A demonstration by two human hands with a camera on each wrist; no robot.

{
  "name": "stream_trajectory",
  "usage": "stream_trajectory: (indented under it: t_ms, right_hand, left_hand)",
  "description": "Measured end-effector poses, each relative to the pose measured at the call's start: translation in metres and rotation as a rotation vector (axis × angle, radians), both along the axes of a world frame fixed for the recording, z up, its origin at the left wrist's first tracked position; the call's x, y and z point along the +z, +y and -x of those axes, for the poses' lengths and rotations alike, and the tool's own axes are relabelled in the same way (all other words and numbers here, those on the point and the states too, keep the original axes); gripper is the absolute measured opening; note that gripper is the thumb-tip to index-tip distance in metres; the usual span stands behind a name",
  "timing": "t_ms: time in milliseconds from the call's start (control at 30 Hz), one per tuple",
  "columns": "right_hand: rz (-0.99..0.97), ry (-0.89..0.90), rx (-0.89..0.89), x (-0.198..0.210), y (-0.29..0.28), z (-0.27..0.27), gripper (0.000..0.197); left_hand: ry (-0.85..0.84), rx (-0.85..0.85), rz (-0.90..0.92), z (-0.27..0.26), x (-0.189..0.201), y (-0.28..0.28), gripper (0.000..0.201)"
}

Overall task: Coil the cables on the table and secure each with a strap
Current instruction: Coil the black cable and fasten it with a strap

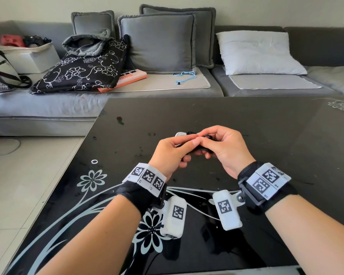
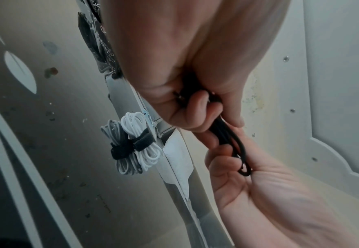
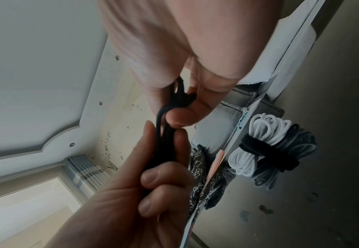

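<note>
Both hands meet above the black glass table (image 1: 270, 128). My left hand (image 1: 172, 153) grips a folded bundle of black cable (image 1: 200, 149), fingers curled round it (image 2: 227, 134). My right hand (image 1: 224, 147) pinches the looped end of the same black cable (image 3: 163, 144) between thumb and fingers. Just beyond the hands lies a coiled white cable (image 1: 180, 133) on the table. The wrist views show this white cable (image 2: 144, 151) (image 3: 265, 124) bound round the middle by a black strap (image 3: 252, 142), with its reflection in the glass beside it.
A small white ring (image 1: 94, 161) lies on the table near its left edge, which runs diagonally down to the floor. Behind the table stands a grey sofa (image 1: 167, 90) with cushions, a box and a blue cord (image 1: 185, 76).
</note>
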State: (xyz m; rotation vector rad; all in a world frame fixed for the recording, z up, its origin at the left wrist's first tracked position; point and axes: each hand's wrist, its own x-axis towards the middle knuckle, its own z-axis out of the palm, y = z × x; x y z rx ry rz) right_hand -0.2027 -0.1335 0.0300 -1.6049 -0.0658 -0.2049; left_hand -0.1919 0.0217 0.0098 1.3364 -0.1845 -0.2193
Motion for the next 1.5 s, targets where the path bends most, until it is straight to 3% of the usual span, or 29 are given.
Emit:
stream_trajectory:
  t_ms: [200,333,433,867,1333,1500]
  right_hand:
    - [-0.042,0.079,0.064,0.000,-0.006,0.001,0.008]
    - [-0.179,0.208,0.164,0.004,-0.014,0.003,0.009]
    - [-0.184,0.203,0.227,0.006,-0.017,0.005,0.015]
    - [-0.106,0.164,0.133,0.011,-0.031,0.001,0.008]
    - [-0.050,0.133,0.176,0.005,-0.037,0.008,0.034]
    - [0.020,0.123,0.114,0.004,-0.048,0.016,0.030]
  left_hand:
    - [-0.006,-0.103,-0.022,-0.001,-0.004,0.008,0.033]
    - [0.038,-0.131,-0.008,-0.001,-0.001,0.012,0.024]
    - [0.087,-0.137,0.017,-0.001,0.001,0.016,0.021]
    - [0.144,-0.063,0.094,0.001,0.003,0.005,0.013]
    - [0.220,0.099,0.149,0.005,0.002,-0.003,0.012]
    - [0.229,0.096,0.161,0.006,0.000,-0.007,0.013]
